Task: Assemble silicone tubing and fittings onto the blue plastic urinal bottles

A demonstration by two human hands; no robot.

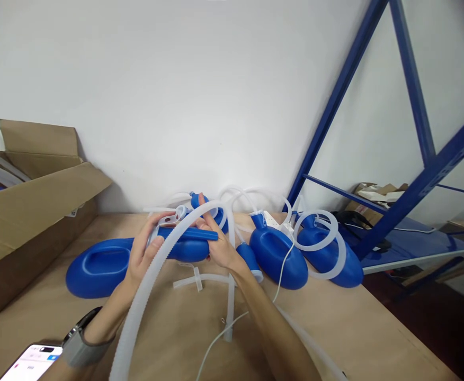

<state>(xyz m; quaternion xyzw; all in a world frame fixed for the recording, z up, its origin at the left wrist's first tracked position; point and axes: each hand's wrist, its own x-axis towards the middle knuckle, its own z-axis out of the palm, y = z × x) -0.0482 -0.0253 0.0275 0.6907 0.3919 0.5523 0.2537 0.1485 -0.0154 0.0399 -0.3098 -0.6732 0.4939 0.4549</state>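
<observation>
Just above the table, both hands grip a blue plastic tube-shaped piece (188, 233). My left hand (143, 244) is closed round its left end, where a clear rim shows. My right hand (218, 246) holds the right end, its thumb pointing up. A translucent ribbed hose (152, 275) arches in front of the piece and hides part of it; I cannot tell whether the two are joined. Behind and below the hands lies a blue plastic bottle (99, 267), partly covered. A translucent T-shaped connector (197, 279) and a blue cup-like part (249, 259) lie nearby.
Two blue bottles (279, 259) with coiled clear hoses (337, 233) lie at right, crossed by a white cable (282, 272). An opened cardboard box (37, 211) stands left. A phone (31, 362) lies front left. A blue metal rack (335, 100) rises at right.
</observation>
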